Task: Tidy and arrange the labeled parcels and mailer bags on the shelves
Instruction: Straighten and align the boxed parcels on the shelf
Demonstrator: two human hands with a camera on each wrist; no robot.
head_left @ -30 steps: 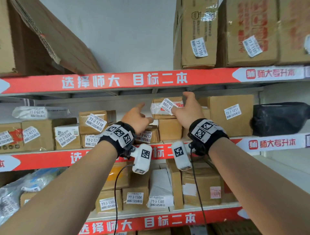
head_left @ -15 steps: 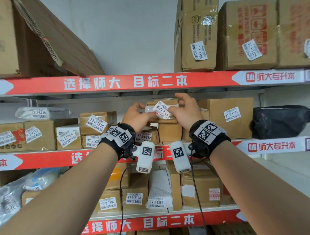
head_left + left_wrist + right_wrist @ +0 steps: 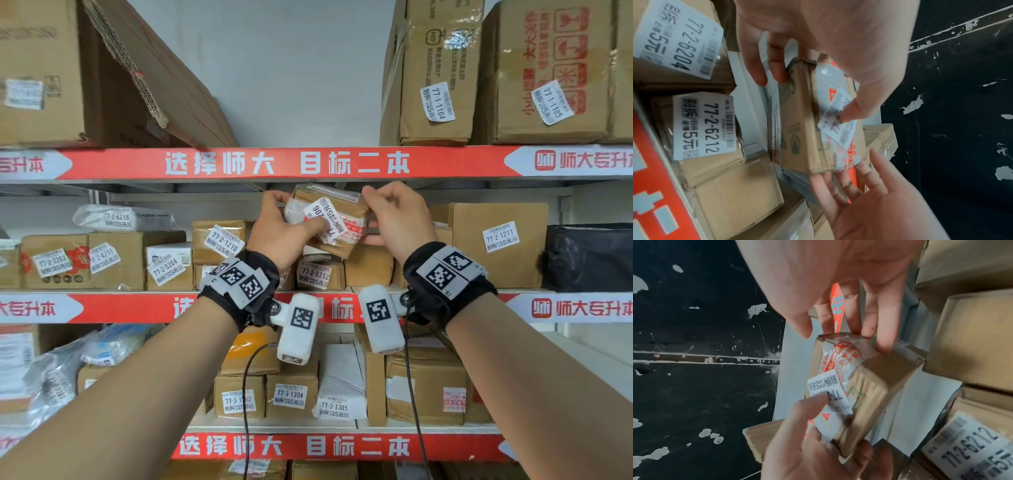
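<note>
A small brown cardboard parcel (image 3: 337,214) with a white label and red-printed tape hangs tilted above the stack on the middle shelf, close under the shelf above. My left hand (image 3: 291,219) grips its left end, thumb pressed on the label and fingers behind. My right hand (image 3: 378,217) holds the right end, fingers curled over the top corner. In the left wrist view the parcel (image 3: 797,129) sits between both hands. In the right wrist view the fingertips (image 3: 882,344) touch the parcel's (image 3: 867,386) taped edge.
Under the lifted parcel sit the box labeled 77-2-6212 (image 3: 318,274) and plain boxes. Box 77-2-1211 (image 3: 493,246) and a black bag (image 3: 589,257) stand to the right, box 77-2-1210 (image 3: 219,240) to the left. The red edge (image 3: 287,163) of the shelf above is close overhead.
My left hand went from open beside the stack to gripping the parcel. Both hands have lifted the parcel off the stack and tilted it, label turning.
</note>
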